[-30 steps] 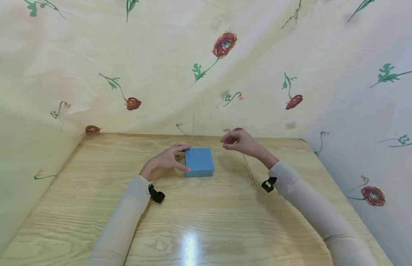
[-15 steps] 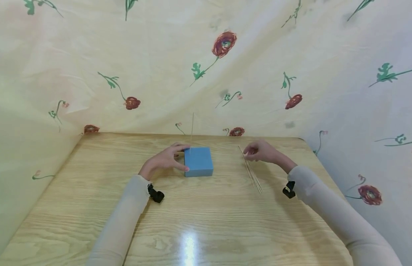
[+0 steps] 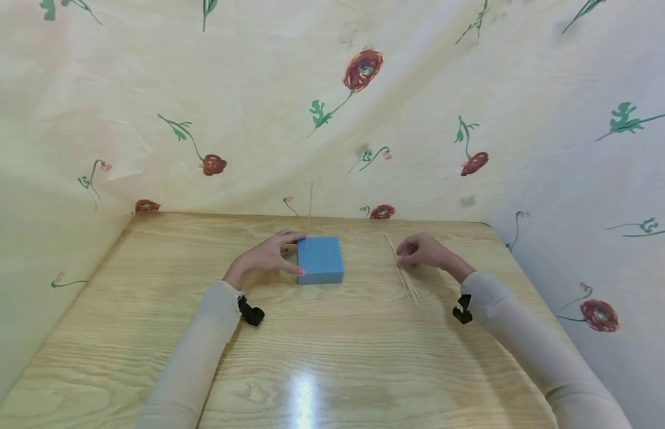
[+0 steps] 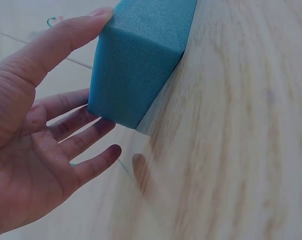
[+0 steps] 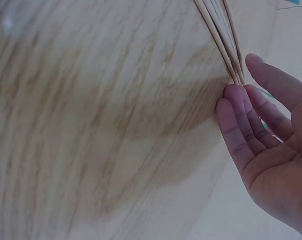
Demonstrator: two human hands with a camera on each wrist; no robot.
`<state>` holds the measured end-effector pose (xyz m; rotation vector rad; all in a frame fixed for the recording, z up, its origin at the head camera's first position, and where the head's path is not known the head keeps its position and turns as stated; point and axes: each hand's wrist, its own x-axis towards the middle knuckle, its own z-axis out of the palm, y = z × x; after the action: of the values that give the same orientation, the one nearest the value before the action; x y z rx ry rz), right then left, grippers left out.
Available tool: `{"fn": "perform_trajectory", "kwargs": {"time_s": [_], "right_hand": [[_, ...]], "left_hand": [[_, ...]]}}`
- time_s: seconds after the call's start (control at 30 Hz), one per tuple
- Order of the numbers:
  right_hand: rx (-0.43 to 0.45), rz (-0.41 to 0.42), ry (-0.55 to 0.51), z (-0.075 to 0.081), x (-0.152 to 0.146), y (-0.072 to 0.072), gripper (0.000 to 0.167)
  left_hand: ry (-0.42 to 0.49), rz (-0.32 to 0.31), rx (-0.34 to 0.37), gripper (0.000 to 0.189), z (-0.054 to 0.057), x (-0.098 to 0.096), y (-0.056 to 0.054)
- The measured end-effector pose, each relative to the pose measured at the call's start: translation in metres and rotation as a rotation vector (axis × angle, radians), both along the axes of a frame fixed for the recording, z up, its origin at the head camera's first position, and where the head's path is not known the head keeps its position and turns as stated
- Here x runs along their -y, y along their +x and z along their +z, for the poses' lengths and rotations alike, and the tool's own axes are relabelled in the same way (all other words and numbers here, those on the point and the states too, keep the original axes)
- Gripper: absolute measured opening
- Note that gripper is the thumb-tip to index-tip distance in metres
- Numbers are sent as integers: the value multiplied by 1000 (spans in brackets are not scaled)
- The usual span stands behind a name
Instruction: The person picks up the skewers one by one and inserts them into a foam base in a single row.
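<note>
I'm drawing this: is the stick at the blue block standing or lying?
Standing: the stick rises nearly straight up from the blue block.

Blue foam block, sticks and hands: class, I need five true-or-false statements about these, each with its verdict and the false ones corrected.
1. The left hand holds the blue foam block. True.
2. A thin stick stands up from the block's top. True.
3. The right hand touches the block. False: it is at the loose sticks.
4. Those sticks lie on the table. True.
5. Both sleeves are black. False: they are pale.
</note>
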<state>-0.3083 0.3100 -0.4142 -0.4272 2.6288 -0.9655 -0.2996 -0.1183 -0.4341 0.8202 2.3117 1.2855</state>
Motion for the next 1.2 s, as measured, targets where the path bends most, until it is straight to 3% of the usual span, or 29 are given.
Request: {"fn": "perform_trajectory", "kwargs": {"time_s": [0.17,0.53,1.2], "right_hand": [[19,-36,4,-2,1,0,27],[65,-82,-44,-1,-1,1,31],[174,-109,-110,-5,-19,-7,37]], "left_hand": [[-10,-7,-26,90,-2,0,-2],[-20,4,-11,92,-5,0,-4],[-21,7,-10,93,-4,0,-4]]}}
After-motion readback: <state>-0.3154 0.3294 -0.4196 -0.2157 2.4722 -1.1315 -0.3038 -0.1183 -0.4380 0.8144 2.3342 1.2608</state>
